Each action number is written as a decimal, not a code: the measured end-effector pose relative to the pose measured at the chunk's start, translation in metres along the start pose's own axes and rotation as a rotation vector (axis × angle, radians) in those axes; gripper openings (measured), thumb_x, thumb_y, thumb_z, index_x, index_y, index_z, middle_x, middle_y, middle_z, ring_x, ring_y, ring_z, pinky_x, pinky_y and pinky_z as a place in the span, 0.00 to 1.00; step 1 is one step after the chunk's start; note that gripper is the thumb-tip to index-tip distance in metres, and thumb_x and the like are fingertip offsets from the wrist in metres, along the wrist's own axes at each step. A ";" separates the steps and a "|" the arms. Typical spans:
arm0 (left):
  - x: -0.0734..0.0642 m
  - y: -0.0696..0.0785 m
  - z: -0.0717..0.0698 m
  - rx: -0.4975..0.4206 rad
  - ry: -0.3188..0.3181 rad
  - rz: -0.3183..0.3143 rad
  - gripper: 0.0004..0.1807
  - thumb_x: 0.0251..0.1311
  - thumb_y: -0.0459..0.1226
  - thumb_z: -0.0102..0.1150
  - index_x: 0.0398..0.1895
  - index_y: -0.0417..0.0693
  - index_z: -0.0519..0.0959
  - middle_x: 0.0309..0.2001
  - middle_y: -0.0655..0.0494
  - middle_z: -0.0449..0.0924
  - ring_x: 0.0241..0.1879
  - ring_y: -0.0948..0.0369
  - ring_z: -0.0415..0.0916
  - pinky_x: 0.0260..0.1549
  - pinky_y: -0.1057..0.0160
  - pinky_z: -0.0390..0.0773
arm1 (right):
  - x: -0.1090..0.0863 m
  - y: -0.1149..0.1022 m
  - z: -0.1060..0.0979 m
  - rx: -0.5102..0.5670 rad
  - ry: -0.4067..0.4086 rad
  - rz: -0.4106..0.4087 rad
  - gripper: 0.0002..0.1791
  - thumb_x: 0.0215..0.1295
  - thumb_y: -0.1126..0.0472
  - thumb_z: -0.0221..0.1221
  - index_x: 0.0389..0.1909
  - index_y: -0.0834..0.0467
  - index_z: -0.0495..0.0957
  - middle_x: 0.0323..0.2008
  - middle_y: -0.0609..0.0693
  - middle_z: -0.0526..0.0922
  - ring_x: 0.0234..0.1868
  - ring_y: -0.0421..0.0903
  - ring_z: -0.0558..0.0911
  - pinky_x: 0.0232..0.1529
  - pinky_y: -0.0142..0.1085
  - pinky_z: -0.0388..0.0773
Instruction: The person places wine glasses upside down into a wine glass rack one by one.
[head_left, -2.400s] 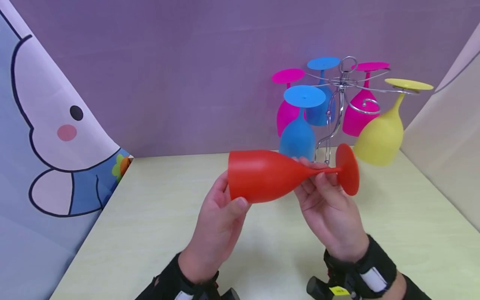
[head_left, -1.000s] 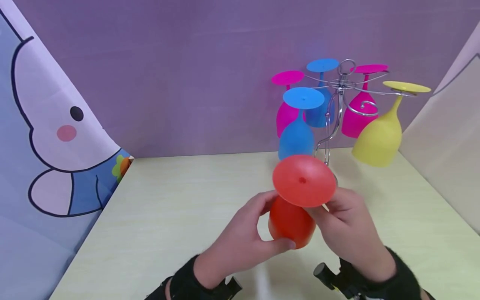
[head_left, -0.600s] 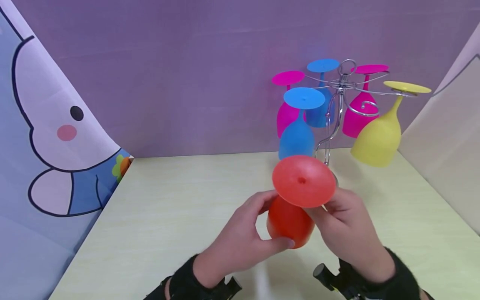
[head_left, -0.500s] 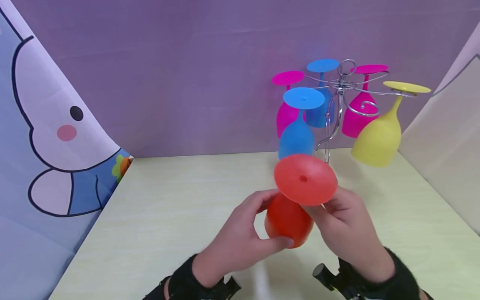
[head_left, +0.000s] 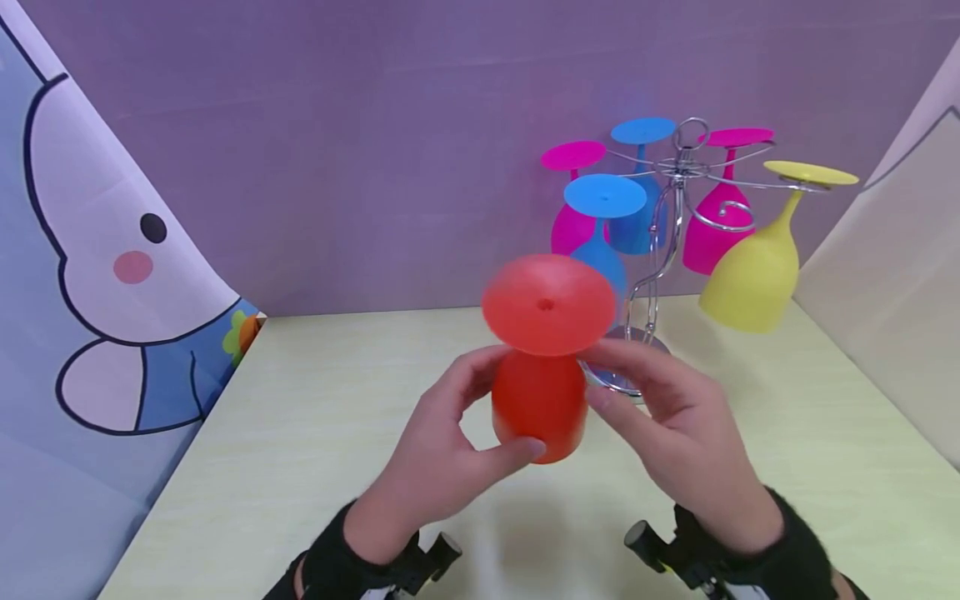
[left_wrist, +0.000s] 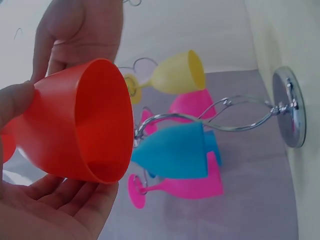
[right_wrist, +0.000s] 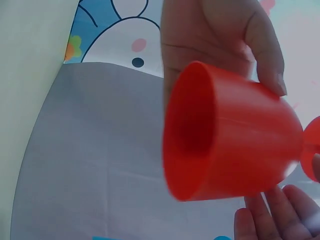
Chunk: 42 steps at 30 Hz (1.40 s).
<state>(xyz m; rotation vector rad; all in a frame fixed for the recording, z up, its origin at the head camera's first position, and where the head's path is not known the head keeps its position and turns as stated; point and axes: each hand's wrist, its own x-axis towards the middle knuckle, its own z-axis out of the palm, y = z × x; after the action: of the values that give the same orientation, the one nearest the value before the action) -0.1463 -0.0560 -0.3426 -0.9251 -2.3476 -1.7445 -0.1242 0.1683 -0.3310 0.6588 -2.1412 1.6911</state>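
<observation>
A red plastic goblet [head_left: 542,408] is upside down above the table, its foot uppermost. My left hand [head_left: 442,450] grips its bowl from the left, thumb in front and fingers behind. On the other side, my right hand [head_left: 675,433] has its fingers fairly straight, with thumb and fingertips at the bowl beside the stem. The left wrist view looks into the goblet's mouth. In the right wrist view, several right-hand fingers [right_wrist: 285,215] lie against or close to the bowl. The foot hides the stem in the head view.
Behind stands a chrome wire stemware rack [head_left: 678,179] with a round base. Hanging upside down from it are blue goblets [head_left: 606,200], pink goblets [head_left: 720,225] and a yellow goblet [head_left: 757,267]. Purple cloth [head_left: 337,167] backs the pale table [head_left: 337,400]; a cartoon-printed panel [head_left: 112,250] is at left.
The goblet turned from lying sideways to upside down. Lately it moved left and up in the head view with my left hand. My right fingers left the stem and straightened.
</observation>
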 end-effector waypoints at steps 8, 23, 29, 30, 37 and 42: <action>0.000 0.002 -0.009 -0.053 0.019 0.044 0.36 0.54 0.36 0.71 0.65 0.59 0.65 0.60 0.64 0.72 0.57 0.60 0.73 0.57 0.55 0.76 | 0.003 0.008 0.001 0.024 -0.088 0.063 0.34 0.61 0.66 0.64 0.69 0.48 0.67 0.65 0.45 0.70 0.64 0.47 0.71 0.56 0.37 0.76; 0.000 0.002 -0.004 -0.067 -0.028 0.053 0.36 0.56 0.37 0.69 0.68 0.59 0.66 0.62 0.64 0.71 0.58 0.59 0.72 0.55 0.54 0.77 | 0.006 0.023 0.004 0.080 -0.214 0.068 0.43 0.53 0.66 0.71 0.70 0.46 0.66 0.63 0.42 0.72 0.62 0.46 0.73 0.55 0.42 0.78; 0.002 0.003 -0.004 -0.061 -0.035 0.031 0.36 0.56 0.36 0.68 0.67 0.61 0.65 0.62 0.66 0.70 0.59 0.61 0.71 0.56 0.55 0.77 | 0.007 0.020 0.003 0.063 -0.186 0.078 0.42 0.53 0.65 0.71 0.69 0.46 0.66 0.62 0.42 0.73 0.61 0.45 0.74 0.54 0.41 0.79; 0.002 0.003 -0.004 -0.066 -0.039 0.027 0.36 0.56 0.36 0.68 0.67 0.61 0.65 0.62 0.66 0.70 0.59 0.61 0.71 0.55 0.55 0.77 | 0.006 0.020 0.003 0.064 -0.183 0.083 0.42 0.53 0.65 0.71 0.69 0.46 0.66 0.62 0.42 0.73 0.60 0.45 0.74 0.54 0.41 0.79; 0.002 0.002 -0.002 -0.144 -0.037 0.005 0.35 0.58 0.34 0.66 0.68 0.64 0.66 0.63 0.65 0.70 0.59 0.60 0.71 0.54 0.57 0.78 | 0.007 0.018 0.007 0.054 -0.148 0.128 0.40 0.54 0.63 0.71 0.68 0.44 0.68 0.61 0.42 0.73 0.59 0.44 0.74 0.53 0.41 0.79; 0.002 -0.001 0.001 -0.155 -0.031 0.001 0.35 0.59 0.34 0.66 0.69 0.65 0.66 0.63 0.65 0.70 0.60 0.61 0.70 0.54 0.56 0.78 | 0.007 0.020 0.006 0.046 -0.149 0.146 0.40 0.54 0.63 0.71 0.68 0.44 0.67 0.61 0.41 0.73 0.59 0.44 0.74 0.53 0.40 0.79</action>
<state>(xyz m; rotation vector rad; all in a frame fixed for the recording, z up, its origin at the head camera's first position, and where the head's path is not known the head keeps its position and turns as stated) -0.1487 -0.0546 -0.3428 -0.9807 -2.2555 -1.9491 -0.1410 0.1650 -0.3449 0.6760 -2.3088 1.8239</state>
